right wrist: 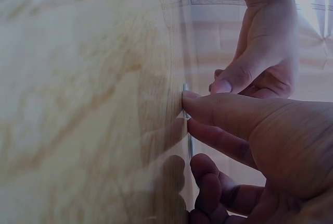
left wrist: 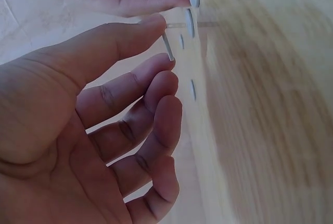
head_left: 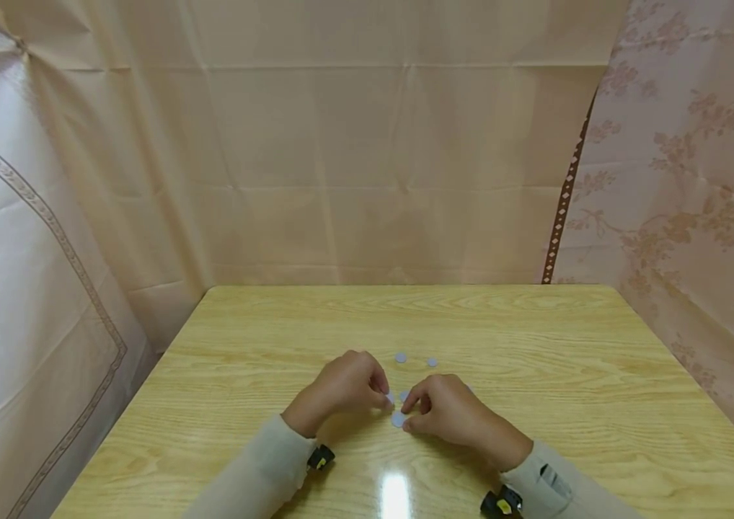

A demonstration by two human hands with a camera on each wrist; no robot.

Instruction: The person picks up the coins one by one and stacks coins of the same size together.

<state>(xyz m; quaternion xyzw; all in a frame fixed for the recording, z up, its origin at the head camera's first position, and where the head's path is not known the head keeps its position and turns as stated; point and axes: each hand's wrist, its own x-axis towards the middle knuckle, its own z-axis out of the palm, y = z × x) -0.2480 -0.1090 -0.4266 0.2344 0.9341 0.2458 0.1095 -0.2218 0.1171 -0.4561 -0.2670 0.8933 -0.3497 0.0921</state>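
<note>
My left hand (head_left: 346,383) pinches a thin white disc (left wrist: 168,46) between thumb and index fingertip, its other fingers loosely bent. This disc stands tilted, just above the wooden table (head_left: 263,324). Close by, my right hand (head_left: 453,412) has thumb and index fingertip at the edge of another white disc (head_left: 397,419), which lies flat on the tabletop. A third disc (head_left: 404,396) lies just beyond, partly covered by the right hand in the head view.
Two more white discs, a left one (head_left: 401,357) and a right one (head_left: 432,362), lie farther back. A sliver of another pale piece (head_left: 469,388) shows behind the right hand. Beige curtains (head_left: 373,158) hang past the table's far edge.
</note>
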